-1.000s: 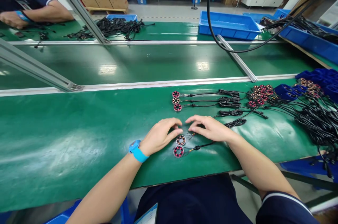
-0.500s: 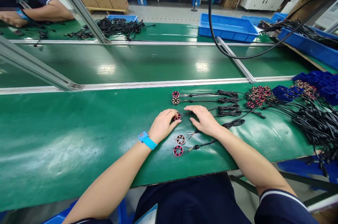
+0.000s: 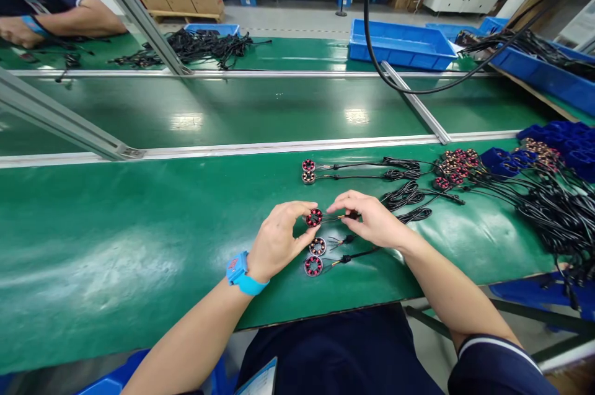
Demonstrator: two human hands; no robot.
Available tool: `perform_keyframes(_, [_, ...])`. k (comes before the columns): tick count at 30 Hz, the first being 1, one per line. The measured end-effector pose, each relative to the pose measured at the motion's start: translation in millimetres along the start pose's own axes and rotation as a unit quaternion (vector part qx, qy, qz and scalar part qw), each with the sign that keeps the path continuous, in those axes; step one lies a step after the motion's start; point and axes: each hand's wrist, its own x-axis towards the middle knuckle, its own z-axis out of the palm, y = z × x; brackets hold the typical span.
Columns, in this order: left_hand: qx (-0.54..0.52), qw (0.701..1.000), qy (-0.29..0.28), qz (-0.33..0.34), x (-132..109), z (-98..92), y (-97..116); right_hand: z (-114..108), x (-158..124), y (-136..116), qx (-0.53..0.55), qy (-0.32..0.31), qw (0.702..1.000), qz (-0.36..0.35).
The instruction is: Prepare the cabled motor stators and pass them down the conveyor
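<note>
My left hand (image 3: 281,240), with a blue wrist strap (image 3: 244,274), pinches a round motor stator (image 3: 313,217) with red windings between thumb and fingers. Thin wires run from that stator to a black cable (image 3: 354,215), which my right hand (image 3: 374,219) grips between thumb and fingers. Just below lie a stator with copper windings (image 3: 318,246) and a red-wound stator (image 3: 313,266), with cable ends to their right. Above my hands two more stators, one red (image 3: 308,165) and one copper (image 3: 308,177), lie on the green mat with cables stretching right.
At right is a pile of stators (image 3: 458,165) beside blue pieces (image 3: 504,162) and a heap of black cables (image 3: 553,215). A metal rail (image 3: 279,148) crosses behind. Beyond stand a blue bin (image 3: 402,48) and dark cables (image 3: 209,48); another person's arm (image 3: 88,18) rests far left.
Both hands have come slightly nearer to me, bringing the stator closer to the lower pair. My right hand now grips the cable, and the stator shows more fully in my left.
</note>
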Motion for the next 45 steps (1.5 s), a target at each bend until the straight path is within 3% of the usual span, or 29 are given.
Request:
perform_keyframes(5, [-0.028,1.000,-0.003,0.008,-2,4.5,3,1,0,5,0.084,-0.020,0.995,0.042])
perform_keyframes(12, [-0.042,0.998,-0.036,0.012,-5,12.6,2,10,4,13,0.250,-0.035,0.965,0.071])
perform_keyframes(18, [-0.028,0.976,-0.213,-0.014,0,10.3,-22,19,8,20,0.158,-0.028,0.981,0.111])
perform_keyframes(20, [-0.059,0.960,-0.272,-0.020,2,8.1,-25,18,7,22,0.142,-0.074,0.981,0.108])
perform_keyframes(22, [-0.068,0.953,-0.291,-0.045,4,7.5,-26,14,6,23,0.130,-0.129,0.978,0.096])
perform_keyframes(24, [-0.054,0.963,-0.250,-0.083,8,10.0,-30,7,5,24,0.113,-0.157,0.979,0.073])
perform_keyframes(26, [-0.018,0.977,-0.180,-0.112,13,15.7,-39,1,4,26,0.098,-0.143,0.984,0.048])
perform_keyframes(28, [0.042,0.982,-0.131,-0.127,19,23.7,-53,-2,5,29,0.095,-0.096,0.990,0.040])
perform_keyframes(31, [0.116,0.975,-0.128,-0.140,26,35.0,-74,0,7,36,0.067,0.019,0.995,0.071])
perform_keyframes(34, [0.086,0.980,-0.124,-0.132,28,40.1,-83,7,10,41,-0.027,0.105,0.991,0.075])
perform_keyframes(39, [0.002,0.987,-0.123,-0.106,22,31.0,-71,23,18,44,-0.132,0.124,0.983,-0.006])
perform_keyframes(45, [0.057,0.995,-0.067,-0.046,13,12.8,-45,31,19,43,-0.101,0.077,0.992,-0.017])
